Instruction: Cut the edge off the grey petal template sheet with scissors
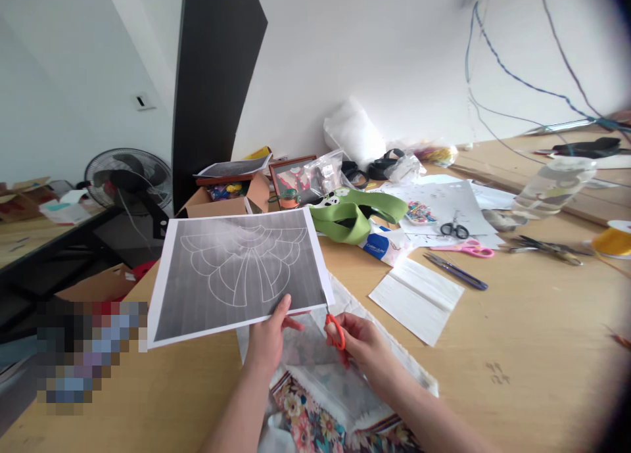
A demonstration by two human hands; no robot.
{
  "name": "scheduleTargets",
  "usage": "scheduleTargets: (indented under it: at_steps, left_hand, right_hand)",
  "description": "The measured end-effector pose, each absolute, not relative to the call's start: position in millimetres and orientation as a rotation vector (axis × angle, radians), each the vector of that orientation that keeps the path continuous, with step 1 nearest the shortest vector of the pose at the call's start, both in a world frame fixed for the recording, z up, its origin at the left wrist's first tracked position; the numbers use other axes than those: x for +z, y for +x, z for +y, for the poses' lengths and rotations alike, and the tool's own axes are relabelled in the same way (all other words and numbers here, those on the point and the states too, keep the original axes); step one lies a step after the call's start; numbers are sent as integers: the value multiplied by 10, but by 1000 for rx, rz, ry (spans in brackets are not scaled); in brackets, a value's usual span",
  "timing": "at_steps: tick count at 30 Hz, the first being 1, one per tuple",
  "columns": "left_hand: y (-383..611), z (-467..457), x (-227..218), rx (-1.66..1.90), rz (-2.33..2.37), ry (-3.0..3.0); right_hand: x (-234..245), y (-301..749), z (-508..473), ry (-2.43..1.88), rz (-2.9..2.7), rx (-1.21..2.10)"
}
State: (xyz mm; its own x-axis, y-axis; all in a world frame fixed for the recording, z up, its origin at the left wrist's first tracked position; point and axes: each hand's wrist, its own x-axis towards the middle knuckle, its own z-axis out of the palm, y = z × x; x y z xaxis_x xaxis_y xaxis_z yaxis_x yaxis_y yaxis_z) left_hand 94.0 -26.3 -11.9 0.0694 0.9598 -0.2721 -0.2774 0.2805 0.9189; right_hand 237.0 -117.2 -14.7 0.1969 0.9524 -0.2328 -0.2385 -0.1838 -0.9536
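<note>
The printed pattern sheet (236,272) is held up above the table (537,354), stretching left and far from the hands, its long axis running roughly left to right and its near left corner dipping lowest. The left hand (269,331) pinches the near edge right of its middle, thumb on top and the other fingers beneath or just off the edge. The right hand (362,338) grips a pair of orange-handled scissors (336,333), blades pointing far and slightly left, right at the sheet's near right corner; whether the blades are parted or bite the paper is too small to tell. That corner lies closest to the right hand, and the left hand is just beside it on the left. Nothing stands between scissors and corner. Below both hands lies a floral fabric (315,417) with its pale side partly folded up. To the right rest a folded white sheet (417,302), purple-handled snips (458,272) and pink-handled scissors (468,248); a green strap (345,224) lies just beyond the sheet's far right corner, a cardboard box (259,193) beyond its far edge.
</note>
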Motion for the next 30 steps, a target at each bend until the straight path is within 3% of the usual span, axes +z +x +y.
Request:
scheduleTargets:
  at_steps: [30]
  left_hand:
    - [954, -257, -122, 1083, 1084, 817]
  right_hand:
    - [-192, 2382, -1166, -1269, -771, 1291]
